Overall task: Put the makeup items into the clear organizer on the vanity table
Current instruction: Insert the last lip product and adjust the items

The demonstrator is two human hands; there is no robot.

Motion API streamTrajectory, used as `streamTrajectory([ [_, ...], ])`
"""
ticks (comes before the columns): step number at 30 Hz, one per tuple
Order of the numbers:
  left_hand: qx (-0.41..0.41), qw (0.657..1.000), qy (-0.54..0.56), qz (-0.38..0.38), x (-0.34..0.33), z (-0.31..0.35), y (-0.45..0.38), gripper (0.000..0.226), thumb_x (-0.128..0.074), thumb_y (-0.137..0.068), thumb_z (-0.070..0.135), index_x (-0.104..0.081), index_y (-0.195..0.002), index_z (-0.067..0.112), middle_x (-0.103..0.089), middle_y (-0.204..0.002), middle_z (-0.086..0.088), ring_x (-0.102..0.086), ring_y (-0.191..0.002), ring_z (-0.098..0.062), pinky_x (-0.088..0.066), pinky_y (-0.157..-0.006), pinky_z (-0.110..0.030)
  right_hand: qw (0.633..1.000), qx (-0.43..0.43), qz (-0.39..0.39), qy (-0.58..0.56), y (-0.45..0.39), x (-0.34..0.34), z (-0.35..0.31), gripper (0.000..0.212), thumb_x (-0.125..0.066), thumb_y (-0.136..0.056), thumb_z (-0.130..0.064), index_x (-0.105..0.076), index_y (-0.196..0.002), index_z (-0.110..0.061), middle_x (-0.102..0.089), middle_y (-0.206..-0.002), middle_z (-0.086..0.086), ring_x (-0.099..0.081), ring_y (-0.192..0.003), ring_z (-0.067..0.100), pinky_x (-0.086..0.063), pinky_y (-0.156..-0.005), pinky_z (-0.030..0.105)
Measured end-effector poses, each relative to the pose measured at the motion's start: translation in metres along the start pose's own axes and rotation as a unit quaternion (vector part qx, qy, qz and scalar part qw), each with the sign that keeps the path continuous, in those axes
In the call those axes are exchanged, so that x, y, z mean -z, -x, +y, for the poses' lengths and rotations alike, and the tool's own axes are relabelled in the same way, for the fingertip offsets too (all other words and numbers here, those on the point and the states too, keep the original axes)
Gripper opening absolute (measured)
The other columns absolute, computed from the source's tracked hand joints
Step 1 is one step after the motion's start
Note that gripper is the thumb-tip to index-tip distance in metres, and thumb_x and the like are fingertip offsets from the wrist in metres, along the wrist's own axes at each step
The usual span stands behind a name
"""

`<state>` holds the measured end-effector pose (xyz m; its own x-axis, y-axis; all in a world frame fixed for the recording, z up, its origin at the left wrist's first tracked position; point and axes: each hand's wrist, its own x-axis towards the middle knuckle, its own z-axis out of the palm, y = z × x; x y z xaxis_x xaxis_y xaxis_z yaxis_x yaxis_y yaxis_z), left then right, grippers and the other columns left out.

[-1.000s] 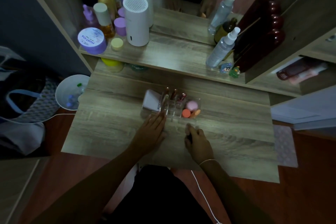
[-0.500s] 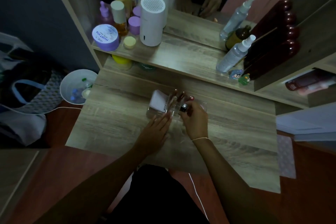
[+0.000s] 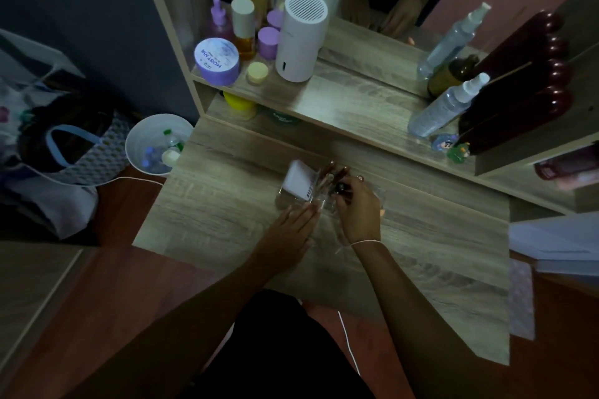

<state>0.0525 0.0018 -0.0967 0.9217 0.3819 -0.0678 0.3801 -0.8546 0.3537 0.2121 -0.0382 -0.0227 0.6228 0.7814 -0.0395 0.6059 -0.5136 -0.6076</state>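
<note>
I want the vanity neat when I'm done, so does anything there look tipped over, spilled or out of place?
Nothing looks spilled or broken. The one slant is the white box, which leans tilted in the left end of the clear organizer. Shelf bottles stand upright. The right hand holds a small dark item over the organizer.

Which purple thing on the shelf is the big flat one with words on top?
The wide purple jar at the shelf's front left corner. Its pale lid has printed words, and it is much wider than the small purple-capped pot and the purple dropper bottle behind it.
</note>
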Motion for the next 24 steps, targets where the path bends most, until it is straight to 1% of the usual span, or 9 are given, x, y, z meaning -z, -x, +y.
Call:
streamTrajectory([
  [2,0.001,1.000,-0.004,-0.008,-0.0025,-0.0015,-0.0005,0.067,-0.046,-0.094,0.033,-0.016,-0.149,0.008,-0.019,-0.159,-0.012,-0.019,-0.146,-0.026,-0.019,-0.117,-0.047,1.000,0.006,-0.009,0.002,0.0000,0.0008,0.0000,0.031,-0.069,-0.078,0.002,-0.064,-0.107,-0.009,-0.070,-0.106,0.013,-0.065,-0.097,0.025,-0.054,-0.090,0.044],
  [5,0.004,1.000,0.002,-0.005,-0.0039,-0.0014,-0.0008,0.068,-0.048,-0.093,0.032,-0.017,-0.149,0.008,-0.022,-0.158,-0.013,-0.021,-0.145,-0.027,-0.021,-0.116,-0.048,1.000,0.017,-0.021,0.010,0.0002,0.0013,0.0012,0.032,-0.066,-0.077,0.006,-0.065,-0.106,-0.006,-0.071,-0.104,0.016,-0.066,-0.096,0.029,-0.053,-0.089,0.042],
  [8,0.004,1.000,0.003,0.002,-0.0038,-0.0008,-0.0004,0.069,-0.051,-0.091,0.032,-0.020,-0.148,0.008,-0.025,-0.157,-0.012,-0.024,-0.144,-0.027,-0.025,-0.115,-0.049,0.999,0.026,-0.028,0.028,0.0005,0.0016,0.0030,0.031,-0.064,-0.076,0.007,-0.067,-0.104,-0.004,-0.073,-0.098,0.018,-0.066,-0.092,0.032,-0.050,-0.084,0.037],
  [12,0.006,1.000,0.001,0.004,-0.0024,-0.0004,-0.0005,0.071,-0.055,-0.090,0.032,-0.022,-0.147,0.008,-0.027,-0.156,-0.012,-0.027,-0.143,-0.027,-0.027,-0.114,-0.048,0.998,0.030,-0.027,0.052,0.0007,0.0017,0.0055,0.028,-0.064,-0.079,0.005,-0.067,-0.104,-0.006,-0.074,-0.093,0.019,-0.066,-0.088,0.033,-0.049,-0.077,0.033],
  [14,0.007,1.000,0.002,0.004,-0.0023,0.0001,-0.0011,0.071,-0.054,-0.090,0.032,-0.021,-0.148,0.008,-0.025,-0.157,-0.013,-0.025,-0.144,-0.027,-0.025,-0.115,-0.048,0.998,0.026,-0.028,0.059,-0.0003,0.0024,0.0059,0.028,-0.063,-0.080,0.003,-0.066,-0.106,-0.008,-0.074,-0.093,0.019,-0.065,-0.087,0.033,-0.050,-0.077,0.034],
  [16,0.007,1.000,0.005,-0.001,-0.0019,0.0002,-0.0009,0.071,-0.054,-0.091,0.031,-0.020,-0.148,0.008,-0.024,-0.157,-0.013,-0.023,-0.145,-0.027,-0.023,-0.115,-0.049,0.997,0.029,-0.034,0.063,-0.0019,0.0029,0.0063,0.028,-0.062,-0.080,0.001,-0.066,-0.106,-0.009,-0.073,-0.095,0.018,-0.066,-0.089,0.033,-0.051,-0.081,0.036],
  [19,0.006,1.000,0.001,-0.005,-0.0010,0.0001,0.0000,0.069,-0.052,-0.091,0.031,-0.020,-0.148,0.008,-0.025,-0.157,-0.013,-0.023,-0.145,-0.026,-0.024,-0.116,-0.049,0.997,0.028,-0.043,0.062,-0.0036,0.0037,0.0060,0.028,-0.061,-0.081,0.001,-0.065,-0.107,-0.008,-0.073,-0.098,0.018,-0.066,-0.093,0.032,-0.051,-0.085,0.037],
  [22,0.005,1.000,0.005,-0.013,0.0003,0.0000,-0.0002,0.068,-0.050,-0.093,0.031,-0.018,-0.149,0.008,-0.021,-0.158,-0.013,-0.020,-0.146,-0.026,-0.022,-0.117,-0.049,0.998,0.028,-0.042,0.047,-0.0016,0.0059,0.0054,0.029,-0.060,-0.081,0.002,-0.064,-0.108,-0.006,-0.072,-0.097,0.020,-0.066,-0.091,0.034,-0.053,-0.083,0.039],
  [24,-0.002,1.000,0.009,-0.014,0.0032,-0.0004,-0.0005,0.066,-0.048,-0.094,0.031,-0.017,-0.149,0.008,-0.020,-0.158,-0.013,-0.019,-0.146,-0.027,-0.021,-0.118,-0.048,0.999,0.022,-0.028,0.032,0.0026,0.0078,0.0039,0.026,-0.060,-0.084,0.000,-0.064,-0.109,-0.007,-0.071,-0.096,0.020,-0.065,-0.088,0.033,-0.054,-0.080,0.042],
])
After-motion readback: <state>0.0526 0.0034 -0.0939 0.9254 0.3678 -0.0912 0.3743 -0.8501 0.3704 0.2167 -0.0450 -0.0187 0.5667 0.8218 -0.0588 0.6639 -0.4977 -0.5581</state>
